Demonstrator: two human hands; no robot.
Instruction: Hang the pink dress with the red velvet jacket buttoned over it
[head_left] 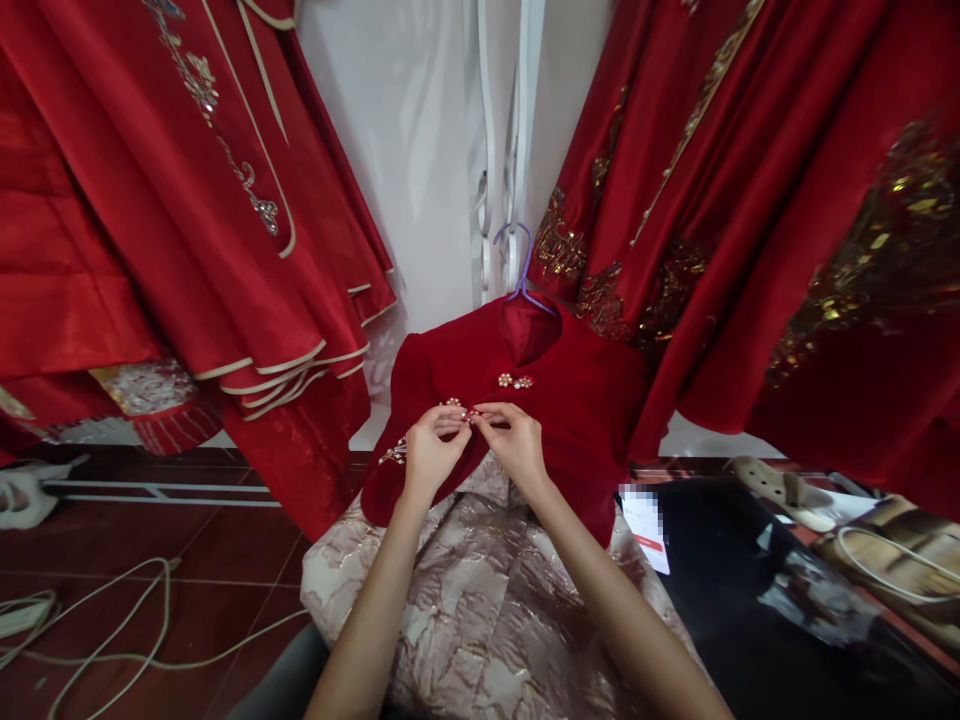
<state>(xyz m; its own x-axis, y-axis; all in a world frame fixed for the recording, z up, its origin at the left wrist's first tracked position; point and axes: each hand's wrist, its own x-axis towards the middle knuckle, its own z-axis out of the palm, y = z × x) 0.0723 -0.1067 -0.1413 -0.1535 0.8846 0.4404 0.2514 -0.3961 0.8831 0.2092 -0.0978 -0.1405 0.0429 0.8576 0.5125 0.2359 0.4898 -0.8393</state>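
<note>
A dark red velvet jacket (585, 420) on a purple hanger (523, 265) lies over a pale brocade skirt-like cloth (517, 600). Its front is partly open, and a jewelled frog clasp (516, 381) joins the two edges just below the collar. Lower down, my left hand (433, 450) pinches the edge by a second beaded clasp (453, 402). Against it, my right hand (516, 440) pinches the small beaded end of that clasp; fingertips of both hands nearly meet. Another beaded ornament (394, 453) shows on the left front, beside my left wrist.
Red gowns with beading (195, 80) hang at left, and sequinned red garments (750, 200) hang at right. A white cable (161, 610) loops over the tiled floor. At right a white label (643, 525) lies on a black surface (727, 590), near a beige clog (765, 478).
</note>
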